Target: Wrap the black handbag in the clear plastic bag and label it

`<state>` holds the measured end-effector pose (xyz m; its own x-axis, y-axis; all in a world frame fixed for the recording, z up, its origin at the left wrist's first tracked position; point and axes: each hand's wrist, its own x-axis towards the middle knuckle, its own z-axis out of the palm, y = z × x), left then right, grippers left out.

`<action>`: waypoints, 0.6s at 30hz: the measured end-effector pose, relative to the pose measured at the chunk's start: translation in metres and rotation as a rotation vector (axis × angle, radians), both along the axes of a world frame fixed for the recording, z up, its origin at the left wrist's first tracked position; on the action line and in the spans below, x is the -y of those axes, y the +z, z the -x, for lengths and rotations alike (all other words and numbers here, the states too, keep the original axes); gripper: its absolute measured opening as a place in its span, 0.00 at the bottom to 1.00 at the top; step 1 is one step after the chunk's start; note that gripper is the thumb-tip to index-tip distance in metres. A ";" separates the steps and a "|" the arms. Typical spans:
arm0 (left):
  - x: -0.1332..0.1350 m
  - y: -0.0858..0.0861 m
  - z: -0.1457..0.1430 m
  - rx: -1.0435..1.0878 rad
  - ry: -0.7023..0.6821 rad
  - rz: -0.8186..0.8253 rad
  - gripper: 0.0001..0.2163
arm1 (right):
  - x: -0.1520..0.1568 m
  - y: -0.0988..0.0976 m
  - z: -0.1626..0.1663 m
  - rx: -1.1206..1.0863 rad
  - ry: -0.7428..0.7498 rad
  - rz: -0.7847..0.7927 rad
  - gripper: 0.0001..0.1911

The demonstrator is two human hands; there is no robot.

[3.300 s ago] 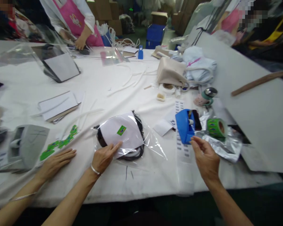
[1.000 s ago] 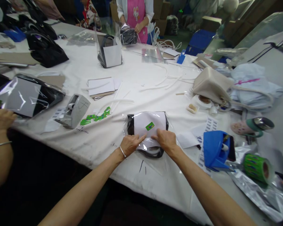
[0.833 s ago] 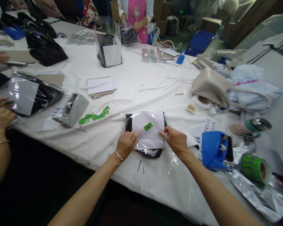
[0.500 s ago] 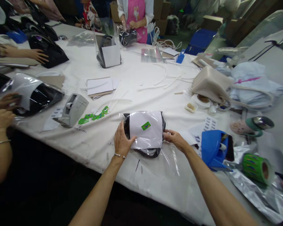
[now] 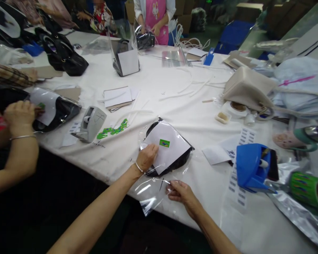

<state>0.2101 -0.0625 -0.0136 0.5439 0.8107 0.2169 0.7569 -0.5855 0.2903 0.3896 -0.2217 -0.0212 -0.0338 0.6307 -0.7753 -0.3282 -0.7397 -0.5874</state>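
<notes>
While left hand [image 5: 147, 156] lies bunched on left side of wrapped black bag [image 5: 178, 162], right hand [image 5: 184, 195] pinches loose clear plastic [image 5: 149, 194] between bag and table's [image 5: 116, 155] near edge. Bag lies askew near that edge, white sheet [image 5: 175, 150] and 1 green sticker [image 5: 164, 143] uppermost. Left fingertips curl out of sight; cannot tell whether they pinch anything. Plastic outline hard to trace through glare.

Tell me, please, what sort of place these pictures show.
Probably a packing workshop, perhaps in a factory. Black handbags stand on a large shared table, a plastic-wrapped package with a green sticker lies in front, and a roll of green stickers is at the right.
</notes>
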 end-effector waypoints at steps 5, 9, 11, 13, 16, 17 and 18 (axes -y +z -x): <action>0.014 -0.009 0.008 0.224 0.098 0.139 0.04 | -0.004 0.009 0.010 -0.029 0.014 -0.019 0.22; 0.019 -0.001 0.027 0.408 -0.029 0.417 0.08 | 0.000 0.028 0.000 -0.059 0.129 -0.066 0.22; 0.021 -0.001 0.034 0.408 -0.125 0.472 0.09 | 0.005 0.042 -0.010 0.150 0.257 -0.219 0.22; 0.023 -0.002 0.038 0.420 -0.187 0.481 0.09 | 0.007 0.054 -0.020 0.545 0.415 -0.570 0.17; 0.023 -0.005 0.040 0.446 -0.234 0.467 0.08 | 0.000 0.059 -0.030 1.100 0.716 -1.152 0.16; 0.023 -0.005 0.039 0.446 -0.247 0.459 0.08 | -0.005 0.057 -0.030 1.210 0.830 -1.279 0.23; 0.023 -0.004 0.039 0.443 -0.262 0.453 0.08 | -0.010 0.052 -0.030 1.282 0.934 -1.370 0.27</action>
<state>0.1711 -0.0852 -0.0178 0.6727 0.7276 0.1344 0.3601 -0.4806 0.7996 0.4194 -0.2113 0.0306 -0.5548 0.8014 0.2234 0.7377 0.5980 -0.3135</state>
